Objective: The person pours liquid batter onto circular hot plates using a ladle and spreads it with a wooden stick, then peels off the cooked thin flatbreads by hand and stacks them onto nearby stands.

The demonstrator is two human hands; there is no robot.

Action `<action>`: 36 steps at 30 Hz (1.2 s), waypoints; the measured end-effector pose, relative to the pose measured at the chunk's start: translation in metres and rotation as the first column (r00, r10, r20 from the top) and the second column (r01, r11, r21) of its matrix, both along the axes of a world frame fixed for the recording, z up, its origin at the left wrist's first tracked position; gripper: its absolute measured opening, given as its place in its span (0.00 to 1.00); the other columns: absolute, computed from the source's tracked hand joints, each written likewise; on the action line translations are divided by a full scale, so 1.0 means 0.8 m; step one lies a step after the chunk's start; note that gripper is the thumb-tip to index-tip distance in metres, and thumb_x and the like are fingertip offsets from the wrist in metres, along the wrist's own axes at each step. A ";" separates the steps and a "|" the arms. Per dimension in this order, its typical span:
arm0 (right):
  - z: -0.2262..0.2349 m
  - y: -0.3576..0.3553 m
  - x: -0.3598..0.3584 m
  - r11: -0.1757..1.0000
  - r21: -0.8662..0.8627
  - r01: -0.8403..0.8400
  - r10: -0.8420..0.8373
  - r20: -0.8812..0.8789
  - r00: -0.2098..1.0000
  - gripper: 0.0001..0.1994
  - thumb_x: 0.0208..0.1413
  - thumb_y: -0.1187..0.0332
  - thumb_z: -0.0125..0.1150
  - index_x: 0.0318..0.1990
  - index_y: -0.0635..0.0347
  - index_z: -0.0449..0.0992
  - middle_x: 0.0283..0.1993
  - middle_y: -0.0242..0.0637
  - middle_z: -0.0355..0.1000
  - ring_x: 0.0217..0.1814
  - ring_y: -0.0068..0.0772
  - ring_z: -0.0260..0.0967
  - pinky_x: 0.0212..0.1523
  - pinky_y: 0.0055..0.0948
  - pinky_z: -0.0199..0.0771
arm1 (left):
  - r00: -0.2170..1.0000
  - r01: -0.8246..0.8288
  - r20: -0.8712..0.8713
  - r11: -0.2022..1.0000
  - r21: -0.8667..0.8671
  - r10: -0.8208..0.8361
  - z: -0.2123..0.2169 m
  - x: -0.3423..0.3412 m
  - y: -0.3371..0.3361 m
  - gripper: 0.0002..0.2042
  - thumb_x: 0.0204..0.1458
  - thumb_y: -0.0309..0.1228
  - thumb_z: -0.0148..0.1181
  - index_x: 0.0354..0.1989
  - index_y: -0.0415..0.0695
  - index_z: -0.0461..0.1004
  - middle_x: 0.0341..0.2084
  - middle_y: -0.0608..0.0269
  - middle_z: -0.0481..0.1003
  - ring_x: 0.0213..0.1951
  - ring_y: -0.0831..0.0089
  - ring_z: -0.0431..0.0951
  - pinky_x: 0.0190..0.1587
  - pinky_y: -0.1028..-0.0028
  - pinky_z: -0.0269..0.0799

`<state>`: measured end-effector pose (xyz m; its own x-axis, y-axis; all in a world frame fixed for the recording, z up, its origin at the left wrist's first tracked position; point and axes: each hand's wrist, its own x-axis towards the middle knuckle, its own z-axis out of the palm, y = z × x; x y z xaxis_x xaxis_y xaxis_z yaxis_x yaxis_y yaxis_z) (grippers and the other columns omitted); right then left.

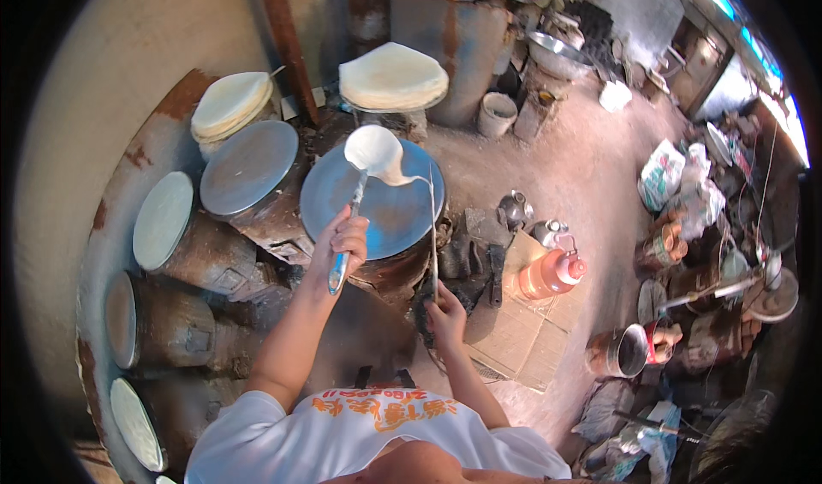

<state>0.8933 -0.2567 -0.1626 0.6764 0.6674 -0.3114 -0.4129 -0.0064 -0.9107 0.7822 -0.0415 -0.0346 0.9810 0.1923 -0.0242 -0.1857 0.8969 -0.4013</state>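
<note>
My left hand (pixel 343 242) grips the blue handle of a long ladle (pixel 371 149), whose bowl is full of white batter. Batter runs off the ladle onto the round blue-grey griddle (pixel 338 201) below it. My right hand (pixel 445 309) holds a thin stick (pixel 432 227) that points up toward the griddle's right edge. The griddle sits on a rusty drum stove in front of me.
More round griddles (pixel 248 165) on drum stoves curve along my left. Stacks of thin white sheets (pixel 392 75) rest on stands behind them. An orange jug (pixel 552 273) stands on cardboard at right, with pots, bags and clutter beyond.
</note>
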 end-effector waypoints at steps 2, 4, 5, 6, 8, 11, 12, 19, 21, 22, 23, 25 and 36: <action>-0.030 0.031 -0.001 0.993 0.031 0.118 -0.116 -0.045 0.992 0.24 0.50 0.81 0.52 0.57 0.59 0.69 0.28 0.26 0.69 0.22 0.13 0.60 0.18 0.15 0.59 | 0.994 0.052 -0.094 0.999 0.000 -0.052 -0.027 0.033 0.002 0.18 0.61 0.39 0.47 0.20 0.48 0.54 0.10 0.74 0.54 0.11 0.84 0.58 0.13 0.81 0.57; -0.051 0.049 -0.022 0.986 -0.004 0.168 -0.168 -0.046 0.985 0.23 0.49 0.81 0.53 0.56 0.61 0.69 0.28 0.26 0.69 0.23 0.15 0.62 0.22 0.15 0.64 | 0.982 0.057 -0.181 0.997 0.061 -0.045 -0.051 0.043 0.008 0.13 0.62 0.39 0.46 0.28 0.44 0.63 0.13 0.73 0.55 0.11 0.84 0.57 0.13 0.82 0.57; -0.062 0.051 -0.031 0.975 0.030 0.220 -0.218 -0.040 0.975 0.21 0.49 0.81 0.53 0.54 0.62 0.71 0.32 0.27 0.69 0.25 0.15 0.64 0.23 0.15 0.65 | 0.979 0.086 -0.191 0.994 0.061 -0.073 -0.058 0.050 0.013 0.13 0.62 0.39 0.46 0.28 0.44 0.63 0.13 0.73 0.55 0.11 0.84 0.57 0.13 0.82 0.57; -0.080 0.055 -0.031 0.968 0.023 0.250 -0.251 0.143 0.958 0.21 0.48 0.81 0.54 0.53 0.62 0.72 0.35 0.30 0.69 0.27 0.18 0.65 0.25 0.17 0.67 | 0.950 0.089 -0.311 0.985 0.150 -0.038 -0.064 0.054 0.021 0.09 0.62 0.38 0.46 0.35 0.47 0.66 0.14 0.73 0.55 0.12 0.84 0.57 0.12 0.82 0.56; -0.076 0.068 -0.028 0.953 -0.002 0.303 -0.287 0.317 0.904 0.21 0.46 0.81 0.55 0.51 0.63 0.73 0.39 0.33 0.69 0.29 0.21 0.67 0.27 0.19 0.69 | 0.860 0.137 -0.502 0.909 0.394 0.088 -0.068 0.065 0.028 0.15 0.62 0.34 0.45 0.56 0.65 0.64 0.16 0.72 0.56 0.13 0.84 0.58 0.12 0.84 0.55; -0.042 0.117 -0.010 0.939 -0.052 0.339 -0.254 0.558 0.790 0.23 0.38 0.80 0.59 0.48 0.61 0.74 0.45 0.42 0.67 0.43 0.39 0.67 0.46 0.28 0.68 | 0.714 0.394 -0.653 0.625 0.674 0.254 -0.073 0.083 0.045 0.20 0.61 0.33 0.48 0.61 0.64 0.60 0.16 0.72 0.57 0.13 0.84 0.58 0.12 0.83 0.55; -0.040 0.124 -0.006 0.917 -0.067 0.394 -0.264 0.639 0.722 0.23 0.39 0.81 0.59 0.48 0.62 0.74 0.45 0.42 0.67 0.44 0.40 0.66 0.46 0.29 0.68 | 0.723 0.408 -0.654 0.626 0.664 0.223 -0.072 0.087 0.051 0.20 0.61 0.33 0.48 0.61 0.64 0.60 0.16 0.72 0.57 0.13 0.84 0.58 0.12 0.83 0.55; -0.033 0.196 -0.056 0.845 -0.107 0.523 -0.186 0.860 0.476 0.17 0.44 0.82 0.56 0.45 0.63 0.72 0.44 0.48 0.68 0.46 0.52 0.65 0.46 0.38 0.68 | 0.698 0.681 -0.486 -0.277 0.678 0.525 -0.107 0.084 0.159 0.27 0.57 0.30 0.52 0.65 0.64 0.57 0.19 0.66 0.66 0.11 0.79 0.62 0.13 0.75 0.60; -0.016 0.213 -0.039 0.772 -0.247 0.586 -0.060 0.889 0.453 0.19 0.42 0.81 0.56 0.45 0.62 0.73 0.45 0.45 0.69 0.47 0.50 0.65 0.47 0.37 0.68 | 0.705 0.691 -0.385 -0.454 0.563 0.596 -0.111 0.078 0.183 0.27 0.55 0.29 0.53 0.64 0.64 0.58 0.21 0.64 0.70 0.11 0.78 0.64 0.13 0.74 0.62; -0.004 0.204 -0.042 0.745 -0.236 0.623 -0.069 0.903 0.424 0.19 0.41 0.81 0.55 0.45 0.62 0.74 0.45 0.43 0.69 0.46 0.49 0.66 0.46 0.37 0.69 | 0.691 0.708 -0.377 -0.473 0.524 0.617 -0.101 0.076 0.200 0.27 0.54 0.29 0.54 0.64 0.64 0.59 0.26 0.61 0.73 0.14 0.75 0.68 0.17 0.72 0.66; 0.006 0.194 -0.049 0.722 -0.228 0.653 -0.077 0.912 0.403 0.18 0.40 0.81 0.55 0.44 0.61 0.74 0.44 0.42 0.70 0.45 0.49 0.66 0.45 0.37 0.69 | 0.669 0.732 -0.371 -0.487 0.476 0.644 -0.093 0.069 0.220 0.28 0.53 0.29 0.55 0.63 0.64 0.60 0.30 0.57 0.76 0.17 0.72 0.72 0.21 0.71 0.69; -0.013 0.177 -0.069 0.663 -0.339 0.667 -0.021 0.883 0.469 0.16 0.41 0.80 0.54 0.42 0.60 0.76 0.43 0.41 0.71 0.46 0.47 0.66 0.46 0.37 0.70 | 0.735 0.661 -0.234 -0.595 0.457 0.637 -0.128 0.057 0.257 0.27 0.52 0.31 0.55 0.63 0.64 0.60 0.38 0.53 0.77 0.28 0.62 0.77 0.31 0.67 0.73; -0.022 0.221 -0.073 0.750 -0.259 0.609 -0.059 0.890 0.452 0.17 0.42 0.80 0.56 0.44 0.59 0.76 0.42 0.42 0.72 0.44 0.45 0.68 0.45 0.35 0.71 | 0.761 0.648 -0.027 -0.757 0.087 0.649 -0.135 0.005 0.343 0.27 0.53 0.32 0.53 0.63 0.64 0.58 0.41 0.52 0.76 0.36 0.51 0.75 0.38 0.59 0.71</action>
<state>0.8346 -0.0801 -0.1803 0.9151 0.2553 0.3123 0.4033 -0.5804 -0.7074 0.7861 0.2331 -0.1423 0.8700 0.4928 0.0146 0.4256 -0.7657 0.4823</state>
